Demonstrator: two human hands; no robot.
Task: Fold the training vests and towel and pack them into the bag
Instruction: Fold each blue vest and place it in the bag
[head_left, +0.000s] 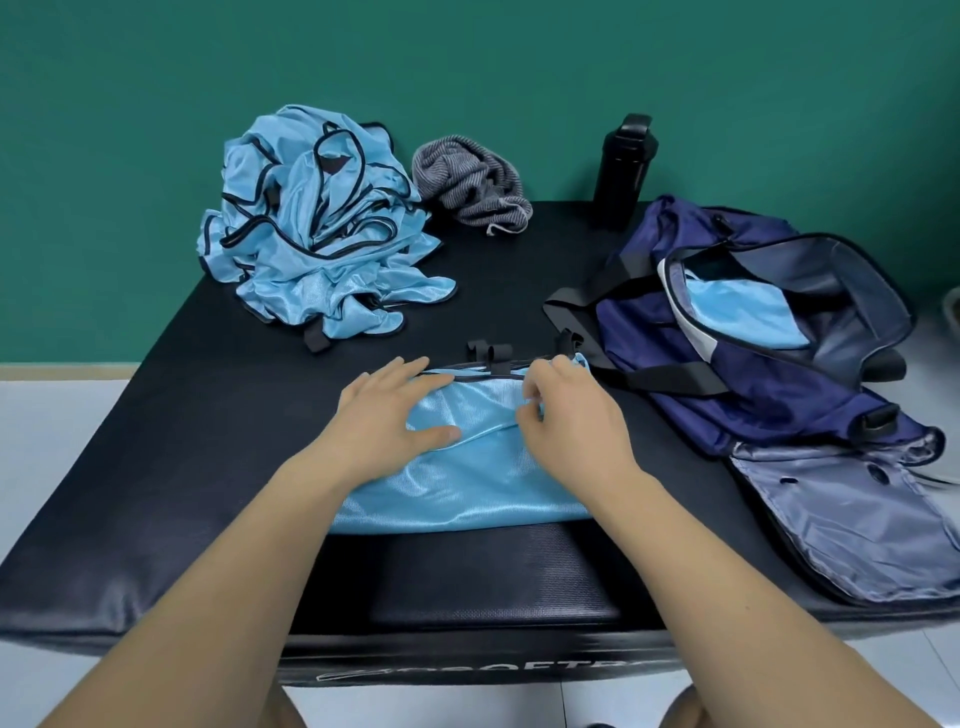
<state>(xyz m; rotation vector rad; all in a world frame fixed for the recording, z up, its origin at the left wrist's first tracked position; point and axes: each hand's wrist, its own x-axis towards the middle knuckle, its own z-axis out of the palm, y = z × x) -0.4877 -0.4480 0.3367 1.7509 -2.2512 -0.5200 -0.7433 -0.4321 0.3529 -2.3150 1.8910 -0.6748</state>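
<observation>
While the left hand (395, 410) presses flat on the blue vest (467, 483) near the front of the surface (208, 441) and the right hand (569, 415) pinches a crease, I'd smooth outward first so the fold lies square

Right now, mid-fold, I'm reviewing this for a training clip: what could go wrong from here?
The vest looks slick. With only the left hand pressing it flat and the right hand pinching a crease, the fold may slide apart. The vest pile is tangled by its black trims, so pulling one vest could drag out others. The bag mouth sags partly closed, so a folded vest might snag and unfold on the way in.
</observation>
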